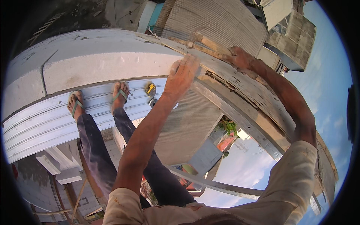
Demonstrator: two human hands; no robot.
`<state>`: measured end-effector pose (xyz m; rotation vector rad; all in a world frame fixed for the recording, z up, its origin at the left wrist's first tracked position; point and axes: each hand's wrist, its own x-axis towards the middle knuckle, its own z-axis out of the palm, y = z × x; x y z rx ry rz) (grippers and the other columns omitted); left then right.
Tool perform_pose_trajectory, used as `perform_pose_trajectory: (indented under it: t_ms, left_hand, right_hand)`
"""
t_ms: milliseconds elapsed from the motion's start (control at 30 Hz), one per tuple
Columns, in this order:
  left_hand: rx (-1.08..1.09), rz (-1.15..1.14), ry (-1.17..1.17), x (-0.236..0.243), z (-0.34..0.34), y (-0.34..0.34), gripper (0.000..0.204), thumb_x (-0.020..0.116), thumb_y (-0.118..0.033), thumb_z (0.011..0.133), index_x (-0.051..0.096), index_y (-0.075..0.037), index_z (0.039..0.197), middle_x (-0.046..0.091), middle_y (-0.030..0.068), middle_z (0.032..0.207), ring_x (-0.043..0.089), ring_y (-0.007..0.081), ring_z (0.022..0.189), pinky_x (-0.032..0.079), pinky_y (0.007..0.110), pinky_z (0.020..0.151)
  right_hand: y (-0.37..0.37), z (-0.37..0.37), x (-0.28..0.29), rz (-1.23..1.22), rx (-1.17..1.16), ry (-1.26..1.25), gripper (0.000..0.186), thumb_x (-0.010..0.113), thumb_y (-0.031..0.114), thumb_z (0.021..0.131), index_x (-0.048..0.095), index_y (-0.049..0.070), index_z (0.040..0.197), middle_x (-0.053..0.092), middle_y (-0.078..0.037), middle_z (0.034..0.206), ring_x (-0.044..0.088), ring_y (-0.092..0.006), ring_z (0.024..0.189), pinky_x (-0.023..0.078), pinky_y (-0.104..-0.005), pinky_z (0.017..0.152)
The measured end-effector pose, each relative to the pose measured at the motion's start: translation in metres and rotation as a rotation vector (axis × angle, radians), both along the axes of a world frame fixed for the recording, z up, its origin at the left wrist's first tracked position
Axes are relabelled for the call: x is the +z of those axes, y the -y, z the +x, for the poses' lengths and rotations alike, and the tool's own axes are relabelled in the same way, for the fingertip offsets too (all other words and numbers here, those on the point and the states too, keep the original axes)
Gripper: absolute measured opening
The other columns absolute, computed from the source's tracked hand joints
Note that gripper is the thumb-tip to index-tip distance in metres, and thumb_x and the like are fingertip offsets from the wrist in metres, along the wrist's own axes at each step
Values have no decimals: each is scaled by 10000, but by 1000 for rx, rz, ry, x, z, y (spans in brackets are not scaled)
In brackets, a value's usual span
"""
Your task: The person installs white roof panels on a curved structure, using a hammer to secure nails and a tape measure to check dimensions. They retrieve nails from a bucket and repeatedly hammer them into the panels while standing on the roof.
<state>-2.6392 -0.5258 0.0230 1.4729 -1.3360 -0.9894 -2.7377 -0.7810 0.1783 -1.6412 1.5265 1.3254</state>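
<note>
My right hand is wrapped round the wooden handle of a hammer. The hammer's head is over the top of the wall, beyond my left hand. My left hand lies with its fingers stretched out on the edge where the pale wall blocks meet a worn, splintered wooden board. Nothing shows in its grip. That board runs from beside my left hand under my right arm, with its layers peeling along the edge.
My feet, in green flip-flops, stand on a white ribbed metal sheet. A yellow-and-black tool rests there near its end. A metal beam runs below the board. Corrugated roofs and open drops lie beyond the wall and underneath.
</note>
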Motion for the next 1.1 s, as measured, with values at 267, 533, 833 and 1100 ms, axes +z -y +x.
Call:
perform_pose_trajectory:
  t_ms: [267, 533, 833, 1100]
  left_hand:
    - [-46, 19, 26, 6, 7, 0, 808, 630, 95, 837, 322, -88, 1562, 353, 125, 1603, 327, 292, 1516, 274, 514, 1228]
    - [-36, 190, -259, 66, 73, -30, 759, 716, -117, 933, 318, -13, 1571, 367, 218, 1587, 395, 361, 1476, 356, 484, 1207]
    - [609, 523, -1418, 163, 244, -156, 716, 399, -607, 1077, 450, -7, 1464, 559, 177, 1402, 553, 308, 1319, 446, 462, 1112]
    - [565, 860, -1478, 212, 282, -265, 390, 525, -442, 1084, 593, -60, 1119, 663, 84, 997, 655, 240, 936, 554, 428, 897]
  right_hand:
    - [33, 72, -31, -65, 558, 16, 495, 673, 410, 980, 643, -55, 1148, 716, -207, 883, 736, -342, 854, 595, -487, 743]
    - [-53, 241, -48, -281, 391, 221, 248, 665, 104, 892, 770, 52, 1111, 770, -161, 1068, 760, -317, 988, 619, -424, 798]
    - [-323, 248, 66, -51, -358, 778, 430, 592, 225, 915, 551, -114, 1177, 708, -334, 897, 724, -482, 866, 574, -545, 786]
    - [-465, 225, 153, -37, -307, 763, 388, 629, 189, 863, 552, -63, 1148, 718, -279, 836, 732, -445, 804, 576, -534, 708]
